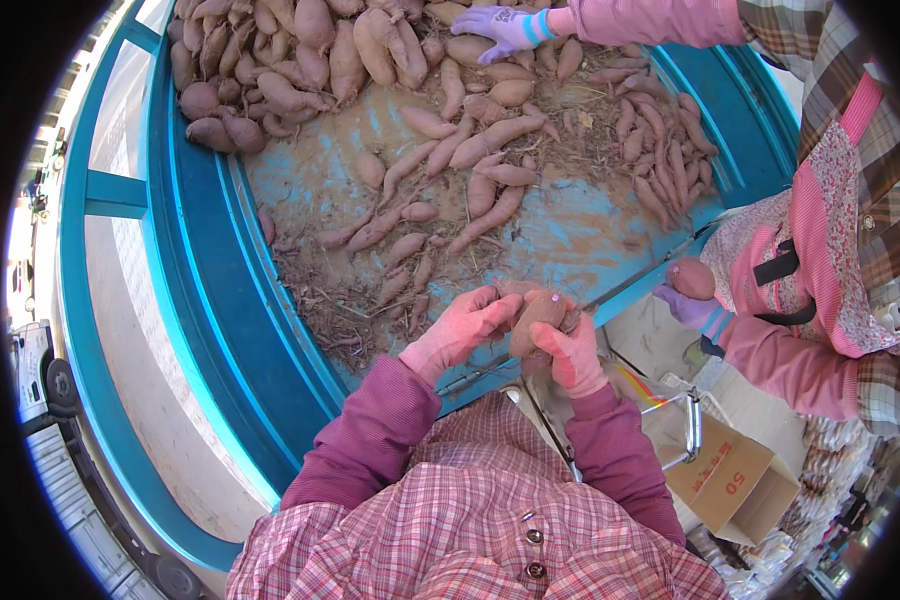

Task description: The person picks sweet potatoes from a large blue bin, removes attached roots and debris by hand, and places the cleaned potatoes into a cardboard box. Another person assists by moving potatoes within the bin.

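My right hand [576,358], in a pink glove, grips a sweet potato [538,324] with a cut or broken pale purple tip. At least one more sweet potato is bunched behind it, partly hidden. Close against the bunch's left side is my left hand [461,330], gloved in pink with curled fingers; whether it grips anything is hidden. Both hands are above the front edge of a blue truck bed [570,225]. Beyond them, loose sweet potatoes [487,210] lie scattered on the soil-covered floor.
A large heap of sweet potatoes [315,52] fills the far left; slender ones [664,150] are piled right. A co-worker's purple-gloved hand [506,31] rests on the far heap, the other [694,307] holds a sweet potato. Blue side rails [116,195] flank the bed. A cardboard box [735,480] stands lower right.
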Motion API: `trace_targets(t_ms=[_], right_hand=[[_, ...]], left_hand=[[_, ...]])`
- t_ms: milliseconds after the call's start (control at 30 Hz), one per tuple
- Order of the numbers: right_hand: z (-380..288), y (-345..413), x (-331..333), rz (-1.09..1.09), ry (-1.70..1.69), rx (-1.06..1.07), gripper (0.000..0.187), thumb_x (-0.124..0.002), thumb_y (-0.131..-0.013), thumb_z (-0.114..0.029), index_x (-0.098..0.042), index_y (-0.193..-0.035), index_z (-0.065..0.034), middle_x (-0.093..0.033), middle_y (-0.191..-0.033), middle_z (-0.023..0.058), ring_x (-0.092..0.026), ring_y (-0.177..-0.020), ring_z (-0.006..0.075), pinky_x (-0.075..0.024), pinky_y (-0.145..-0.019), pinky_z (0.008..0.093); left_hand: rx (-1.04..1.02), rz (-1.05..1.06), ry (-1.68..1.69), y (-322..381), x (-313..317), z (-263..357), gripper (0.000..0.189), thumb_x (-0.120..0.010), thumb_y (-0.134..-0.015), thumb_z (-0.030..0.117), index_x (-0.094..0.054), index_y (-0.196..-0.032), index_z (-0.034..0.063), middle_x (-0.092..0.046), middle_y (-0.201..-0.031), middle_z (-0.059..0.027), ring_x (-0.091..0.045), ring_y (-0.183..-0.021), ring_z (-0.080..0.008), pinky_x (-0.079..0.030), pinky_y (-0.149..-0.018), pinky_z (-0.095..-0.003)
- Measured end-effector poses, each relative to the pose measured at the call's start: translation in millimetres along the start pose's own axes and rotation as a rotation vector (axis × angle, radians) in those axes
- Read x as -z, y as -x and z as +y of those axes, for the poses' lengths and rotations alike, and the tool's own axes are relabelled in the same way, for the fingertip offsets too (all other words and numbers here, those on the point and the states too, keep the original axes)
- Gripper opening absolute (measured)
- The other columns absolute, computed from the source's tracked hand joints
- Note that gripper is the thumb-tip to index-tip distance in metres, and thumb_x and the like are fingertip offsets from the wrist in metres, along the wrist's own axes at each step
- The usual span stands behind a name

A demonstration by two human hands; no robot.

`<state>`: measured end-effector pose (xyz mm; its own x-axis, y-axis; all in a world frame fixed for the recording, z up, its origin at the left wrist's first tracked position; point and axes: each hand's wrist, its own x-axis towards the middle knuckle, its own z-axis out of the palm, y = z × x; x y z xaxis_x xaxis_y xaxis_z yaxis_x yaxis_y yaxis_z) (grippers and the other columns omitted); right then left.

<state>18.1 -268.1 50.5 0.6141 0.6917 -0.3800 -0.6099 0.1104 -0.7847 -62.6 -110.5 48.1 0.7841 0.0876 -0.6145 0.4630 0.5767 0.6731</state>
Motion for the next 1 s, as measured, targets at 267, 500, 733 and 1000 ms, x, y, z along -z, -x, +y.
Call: trace_targets(t_ms=[267,500,733,1000], right_hand=[[1,-15,4,0.044,0.194,-0.046,0.060,-0.079,-0.070,-0.031,-0.052,-0.113,-0.0001,-0.060,-0.097,0.0068,-0.061,-0.085,0.0170,-0.0517,-0.073,0.0296],[32,-10,69,0.204,-0.086,-0.003,0.071,-0.070,-0.074,-0.049,-0.044,-0.123,-0.0035,-0.060,-0.101,0.0109,-0.060,-0.088,0.0211,-0.0513,-0.076,0.0337],[25,20,28,0.127,-0.583,-0.168,0.068,-0.065,-0.072,-0.059,-0.052,-0.120,-0.0136,-0.053,-0.124,0.0214,-0.057,-0.105,0.0417,-0.0498,-0.086,0.0511],[35,22,18,-0.089,-0.616,-0.195,0.064,-0.062,-0.073,-0.060,-0.059,-0.110,-0.0076,-0.051,-0.126,0.0169,-0.047,-0.119,0.0399,-0.0382,-0.098,0.0581]], left_hand=[[0.067,-0.103,-0.027,12,10,12,0.029,-0.062,-0.085,0.029,-0.055,-0.069,0.0051,-0.050,-0.058,0.0000,-0.048,-0.051,-0.0108,-0.038,-0.048,-0.0246],[-0.388,-0.186,-1.039,7,40,58,0.050,-0.066,-0.075,0.028,-0.056,-0.120,0.0079,-0.054,-0.111,-0.0145,-0.056,-0.098,-0.0266,-0.046,-0.084,-0.0354],[-0.171,0.868,-1.704,-43,174,23,0.046,-0.066,-0.073,0.022,-0.051,-0.116,0.0107,-0.053,-0.111,-0.0113,-0.051,-0.105,-0.0303,-0.045,-0.085,-0.0439],[0.082,0.485,-0.222,-11,147,70,0.068,-0.068,-0.072,0.016,-0.039,-0.133,0.0099,-0.059,-0.105,-0.0090,-0.057,-0.096,-0.0198,-0.048,-0.081,-0.0366]])
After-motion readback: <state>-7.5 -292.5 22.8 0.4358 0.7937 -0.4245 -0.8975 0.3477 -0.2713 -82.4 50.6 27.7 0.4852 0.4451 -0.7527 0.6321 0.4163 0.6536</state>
